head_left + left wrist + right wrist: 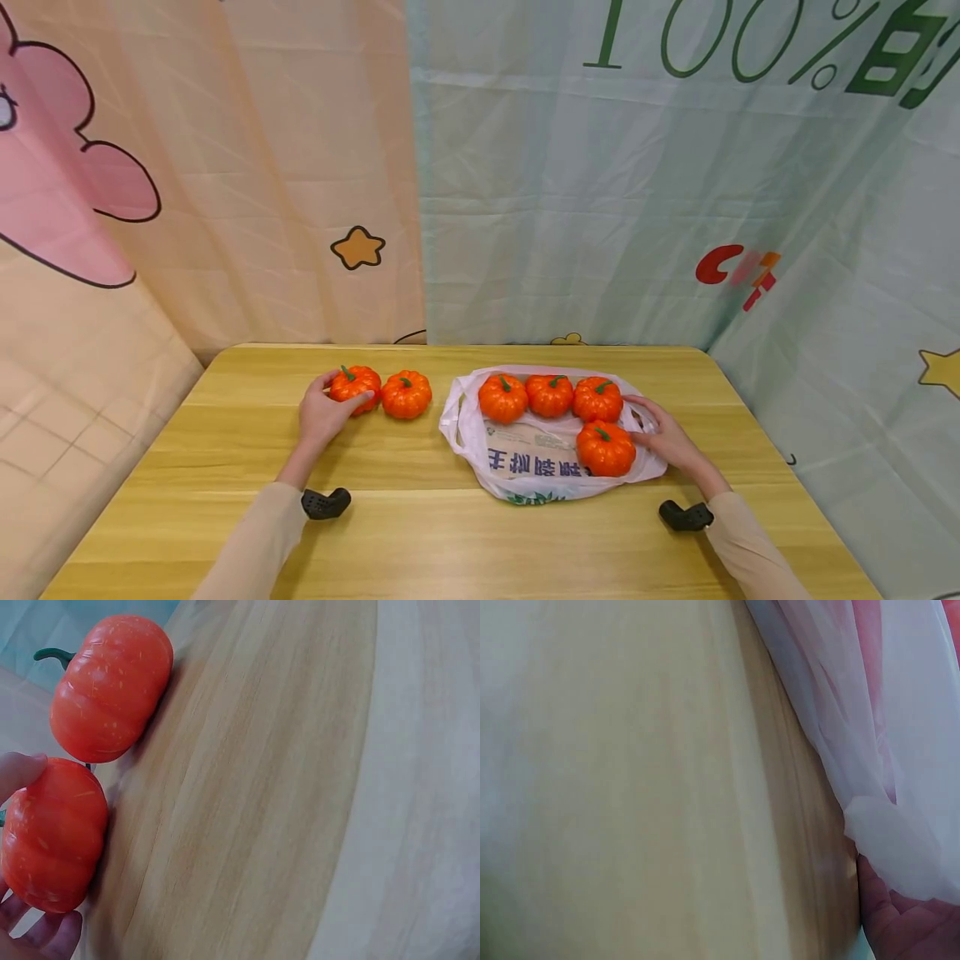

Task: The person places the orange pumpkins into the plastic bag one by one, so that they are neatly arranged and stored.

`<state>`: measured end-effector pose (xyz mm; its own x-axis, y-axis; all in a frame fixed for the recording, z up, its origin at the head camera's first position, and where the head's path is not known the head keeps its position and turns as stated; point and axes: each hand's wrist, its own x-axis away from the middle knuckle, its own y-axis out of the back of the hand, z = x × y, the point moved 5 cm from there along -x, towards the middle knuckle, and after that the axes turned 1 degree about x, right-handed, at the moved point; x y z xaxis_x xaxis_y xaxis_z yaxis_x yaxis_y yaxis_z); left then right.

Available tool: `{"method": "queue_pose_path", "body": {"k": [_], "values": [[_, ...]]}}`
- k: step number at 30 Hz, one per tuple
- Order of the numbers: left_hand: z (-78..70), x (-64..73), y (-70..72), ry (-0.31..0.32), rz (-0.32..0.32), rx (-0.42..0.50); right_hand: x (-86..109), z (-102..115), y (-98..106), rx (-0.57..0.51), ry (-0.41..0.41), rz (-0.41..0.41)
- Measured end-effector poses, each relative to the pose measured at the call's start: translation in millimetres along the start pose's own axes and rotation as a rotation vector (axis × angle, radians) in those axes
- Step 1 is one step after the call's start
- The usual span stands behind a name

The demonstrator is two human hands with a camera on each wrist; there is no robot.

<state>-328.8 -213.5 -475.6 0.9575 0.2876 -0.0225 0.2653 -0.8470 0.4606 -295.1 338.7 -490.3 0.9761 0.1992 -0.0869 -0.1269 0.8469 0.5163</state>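
My left hand (322,414) grips a small orange pumpkin (356,384) with a green stem, thumb on the near side and fingers round the far side. Right beside it on the table sits a second pumpkin (407,395), also seen above the gripped one in the left wrist view. A white plastic bag (467,421) lies spread open to the right, with several pumpkins (503,398) in it. At the bag's right edge my right hand (670,437) holds the plastic, fingertips close to the pumpkins there. In the right wrist view, bag film (896,847) partly hides the fingers.
The wooden table (390,542) ends at the back against hanging printed curtains (525,208). Inside the bag, printed lettering (532,462) shows in front of the pumpkins. A black strap-like device (326,503) sits at each wrist.
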Motion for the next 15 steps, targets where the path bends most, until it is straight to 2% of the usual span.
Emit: {"method": "queue_pose_path", "body": {"k": [15], "values": [[5.6, 5.9, -3.8, -0.028, -0.07, 0.095, -0.3, -2.8, 1.6, 0.026, -0.006, -0.003]]}}
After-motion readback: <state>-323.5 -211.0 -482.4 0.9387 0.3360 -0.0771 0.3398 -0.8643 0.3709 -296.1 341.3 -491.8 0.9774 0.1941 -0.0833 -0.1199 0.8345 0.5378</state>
